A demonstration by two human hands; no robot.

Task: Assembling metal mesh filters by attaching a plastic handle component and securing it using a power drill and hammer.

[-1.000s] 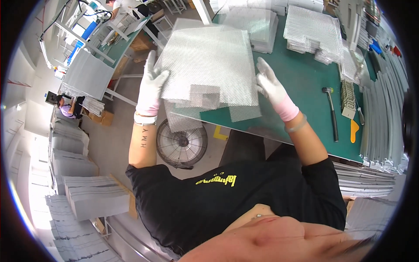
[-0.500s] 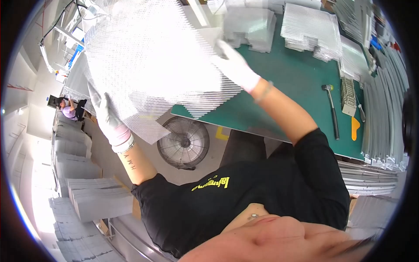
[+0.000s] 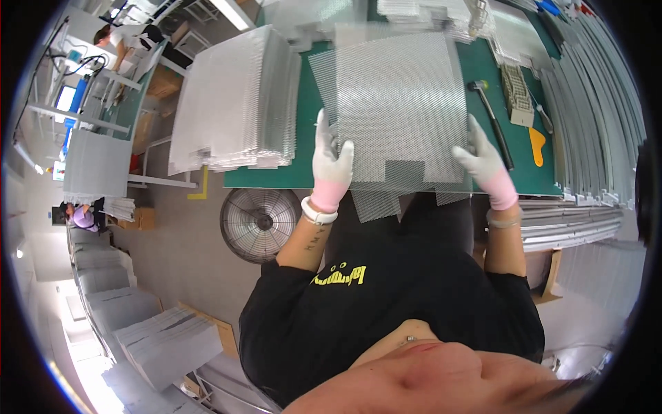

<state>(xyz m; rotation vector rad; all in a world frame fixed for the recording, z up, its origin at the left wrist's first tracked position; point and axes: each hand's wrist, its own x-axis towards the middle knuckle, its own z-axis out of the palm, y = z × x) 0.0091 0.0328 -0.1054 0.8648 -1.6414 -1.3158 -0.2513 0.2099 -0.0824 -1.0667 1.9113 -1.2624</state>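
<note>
A small bunch of silvery mesh sheets (image 3: 403,103) lies between my two hands, over the front of the green table (image 3: 314,83). The sheets are fanned askew, with lower corners sticking out past the table edge. My left hand (image 3: 332,162), in a white glove with a pink cuff, grips their left edge, its thumb on top and fingers along the side. On the opposite edge, my right hand (image 3: 488,162) holds likewise, thumb over the mesh. Whether the sheets touch the table cannot be seen.
Left of the mesh stands a tall stack of sheets (image 3: 227,103). A hammer (image 3: 491,121), a beige slotted block (image 3: 516,96), a screwdriver (image 3: 543,117) and an orange scraper (image 3: 536,146) lie right. Long grey strips (image 3: 593,131) line the right side. A floor fan (image 3: 264,222) stands below.
The mesh sheets have come down from the upper left to in front of me. Both my hands have moved right with them, and the large stack at left has come into view.
</note>
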